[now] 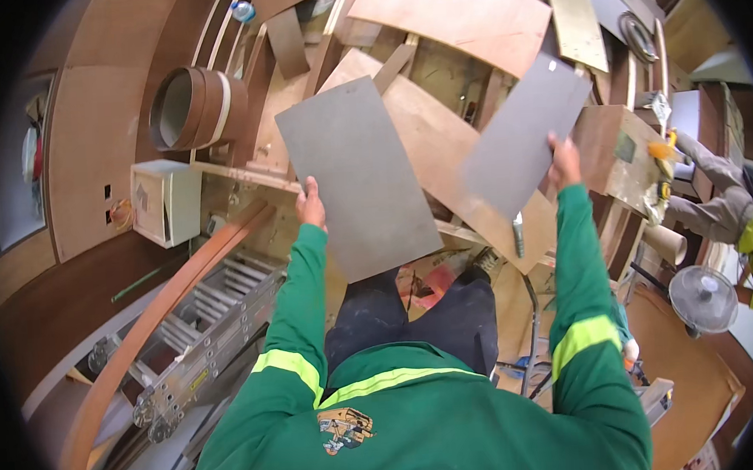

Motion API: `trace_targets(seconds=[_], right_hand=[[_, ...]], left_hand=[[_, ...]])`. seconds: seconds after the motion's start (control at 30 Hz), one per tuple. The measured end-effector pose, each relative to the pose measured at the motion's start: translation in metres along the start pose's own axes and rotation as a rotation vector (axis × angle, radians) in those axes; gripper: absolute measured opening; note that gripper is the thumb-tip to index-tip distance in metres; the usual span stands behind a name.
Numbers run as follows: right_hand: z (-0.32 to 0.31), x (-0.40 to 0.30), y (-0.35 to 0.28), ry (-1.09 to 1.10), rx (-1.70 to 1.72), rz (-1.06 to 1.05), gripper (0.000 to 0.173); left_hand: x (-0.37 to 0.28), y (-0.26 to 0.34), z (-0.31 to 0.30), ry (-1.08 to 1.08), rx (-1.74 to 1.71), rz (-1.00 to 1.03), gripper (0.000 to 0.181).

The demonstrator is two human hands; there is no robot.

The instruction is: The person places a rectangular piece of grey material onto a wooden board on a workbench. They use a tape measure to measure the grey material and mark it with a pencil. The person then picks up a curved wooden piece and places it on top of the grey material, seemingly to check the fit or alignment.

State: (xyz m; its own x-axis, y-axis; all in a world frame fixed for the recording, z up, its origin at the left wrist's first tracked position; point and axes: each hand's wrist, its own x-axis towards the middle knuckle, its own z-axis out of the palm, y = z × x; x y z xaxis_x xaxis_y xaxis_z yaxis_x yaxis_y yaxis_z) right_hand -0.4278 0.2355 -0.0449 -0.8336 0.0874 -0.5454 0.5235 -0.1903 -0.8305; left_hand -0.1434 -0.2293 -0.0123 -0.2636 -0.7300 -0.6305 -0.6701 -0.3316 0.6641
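A grey rectangular sheet panel is held at its left edge by my left hand, the thumb on its face. My right hand grips the right edge of a second, narrower grey panel, which is slanted and bears a small white mark near its top. The fingers behind both panels are hidden. Under the second panel's lower end lies a light plywood sheet, with a utility knife or similar hand tool on it. The lower part of the second panel is blurred.
Wooden framing with a large plywood offcut stretches ahead. At left are a round brown drum-like form, a white box, a curved wooden strip and a folded aluminium ladder. To the right are a fan and a co-worker.
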Motion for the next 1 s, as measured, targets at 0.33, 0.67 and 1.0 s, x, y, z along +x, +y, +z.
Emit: trace_targets(seconds=[0.33,0.67,1.0], right_hand=[[0.057,0.073,0.046,-0.239,-0.325,0.242,0.011],[-0.004,-0.187,0.178,-0.222,-0.502,0.568,0.037],[-0.038,-0.065,0.217,-0.025,-0.518,0.284,0.017]], left_hand=[[0.041,-0.062,0.013,-0.027,-0.045,-0.038,0.1],[0.026,-0.123,0.094,-0.039,-0.052,-0.226,0.091],[0.083,-0.203,0.156,-0.14,-0.185,-0.223,0.079]])
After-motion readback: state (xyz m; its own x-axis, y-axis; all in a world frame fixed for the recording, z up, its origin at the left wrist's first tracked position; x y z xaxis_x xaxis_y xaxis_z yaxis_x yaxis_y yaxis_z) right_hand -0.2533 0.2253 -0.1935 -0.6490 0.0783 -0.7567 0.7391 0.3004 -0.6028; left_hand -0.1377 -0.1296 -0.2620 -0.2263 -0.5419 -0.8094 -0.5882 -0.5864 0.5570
